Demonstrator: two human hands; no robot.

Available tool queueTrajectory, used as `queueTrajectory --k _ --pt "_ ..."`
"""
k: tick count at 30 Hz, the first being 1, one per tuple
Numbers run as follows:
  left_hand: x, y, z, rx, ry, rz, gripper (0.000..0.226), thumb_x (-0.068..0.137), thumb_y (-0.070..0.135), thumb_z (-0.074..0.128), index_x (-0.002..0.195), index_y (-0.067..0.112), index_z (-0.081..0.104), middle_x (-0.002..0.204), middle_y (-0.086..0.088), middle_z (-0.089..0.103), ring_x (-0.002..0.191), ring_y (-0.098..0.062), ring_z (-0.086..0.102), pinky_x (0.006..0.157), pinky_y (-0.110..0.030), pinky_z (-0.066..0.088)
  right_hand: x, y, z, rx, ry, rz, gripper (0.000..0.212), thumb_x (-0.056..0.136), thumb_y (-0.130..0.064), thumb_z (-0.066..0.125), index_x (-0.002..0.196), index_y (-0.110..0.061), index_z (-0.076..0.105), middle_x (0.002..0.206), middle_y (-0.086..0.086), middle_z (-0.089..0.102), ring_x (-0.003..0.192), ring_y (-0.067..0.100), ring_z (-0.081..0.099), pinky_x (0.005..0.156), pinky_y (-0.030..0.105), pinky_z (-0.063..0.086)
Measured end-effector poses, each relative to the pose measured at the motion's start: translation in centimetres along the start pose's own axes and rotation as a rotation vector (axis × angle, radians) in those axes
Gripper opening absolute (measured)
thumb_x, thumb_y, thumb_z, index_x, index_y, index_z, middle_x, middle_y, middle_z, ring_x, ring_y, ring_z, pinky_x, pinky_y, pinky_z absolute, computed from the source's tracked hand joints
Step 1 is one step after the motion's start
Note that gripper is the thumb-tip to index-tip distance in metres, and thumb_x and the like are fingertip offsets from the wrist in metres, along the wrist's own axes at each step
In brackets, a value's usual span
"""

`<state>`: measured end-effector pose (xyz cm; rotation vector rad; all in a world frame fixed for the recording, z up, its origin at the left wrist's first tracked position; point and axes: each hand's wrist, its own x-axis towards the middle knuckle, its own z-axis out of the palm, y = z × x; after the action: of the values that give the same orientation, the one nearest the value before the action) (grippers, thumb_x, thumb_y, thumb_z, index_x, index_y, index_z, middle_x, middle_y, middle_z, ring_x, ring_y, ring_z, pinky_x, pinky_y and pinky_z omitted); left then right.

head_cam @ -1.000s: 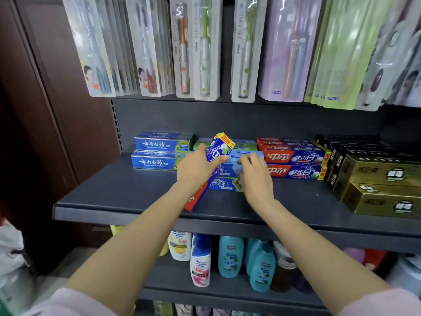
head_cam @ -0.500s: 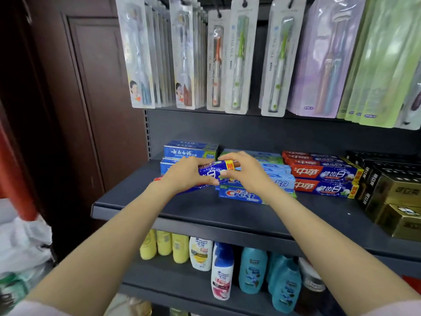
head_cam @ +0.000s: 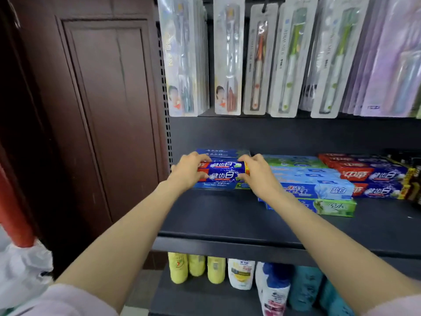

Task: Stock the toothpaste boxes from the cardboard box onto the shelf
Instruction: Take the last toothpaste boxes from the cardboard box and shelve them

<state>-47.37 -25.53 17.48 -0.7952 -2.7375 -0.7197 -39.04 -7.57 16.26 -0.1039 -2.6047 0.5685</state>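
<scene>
Now toothpaste box [head_cam: 224, 171] flat, lengthwise left-right — left hand [head_cam: 189, 171], right hand [head_cam: 259, 173] gripping ends.

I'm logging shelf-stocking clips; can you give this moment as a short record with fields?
held item: red-and-blue toothpaste boxes, two stacked
left hand: grips their left end
right hand: grips their right end
position: on the blue boxes at the shelf's left end
shelf: dark, front part bare
neighbours: light blue and green boxes to the right
above: hanging toothbrush packs
</scene>
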Motion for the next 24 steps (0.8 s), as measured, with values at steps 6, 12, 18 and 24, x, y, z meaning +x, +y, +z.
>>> queueTrajectory --k 6,12,18,24 --pt "0.1 -0.5 1.2 0.044 0.01 0.049 0.049 0.088 0.04 0.061 0.135 0.035 0.047 0.133 0.0 0.047 0.127 -0.023 0.038 0.096 -0.05 0.032 0.7 0.0 0.8 -0.011 0.023 0.057 0.049 0.087 -0.024 0.066 0.13 -0.018 0.043 0.126 0.006 0.033 0.095 0.017 0.054 0.089 0.04 0.05" --pt "0.3 2.7 1.1 -0.131 0.133 0.105 0.043 0.089 0.044 0.057 0.132 0.039 0.05 0.123 0.0 0.054 0.122 -0.021 0.043 0.092 -0.044 0.031 0.7 0.6 -0.8 -0.2 0.287 0.02 0.075 0.076 -0.023 0.077 0.139 -0.012 0.038 0.149 0.013 0.022 0.139 0.029 0.021 0.104 0.043 0.042" --pt "1.5 11.6 2.0 -0.131 0.165 0.195 0.042 0.084 0.042 0.063 0.124 0.031 0.055 0.124 0.005 0.058 0.121 -0.019 0.044 0.094 -0.042 0.029 -2.0 6.2 -6.0 -0.45 0.421 -0.037 0.068 0.069 -0.012 0.08 0.131 -0.01 0.053 0.129 0.014 0.055 0.129 0.032 0.045 0.112 0.05 0.026" --pt "2.1 22.4 7.2 -0.106 0.099 0.293 0.038 0.086 0.035 0.058 0.123 0.029 0.057 0.121 0.002 0.06 0.119 -0.021 0.045 0.093 -0.042 0.03 -5.9 14.7 -12.8 -0.504 0.262 0.095 0.056 0.088 -0.029 0.062 0.14 -0.022 0.043 0.135 0.006 0.048 0.128 0.026 0.044 0.115 0.044 0.019"
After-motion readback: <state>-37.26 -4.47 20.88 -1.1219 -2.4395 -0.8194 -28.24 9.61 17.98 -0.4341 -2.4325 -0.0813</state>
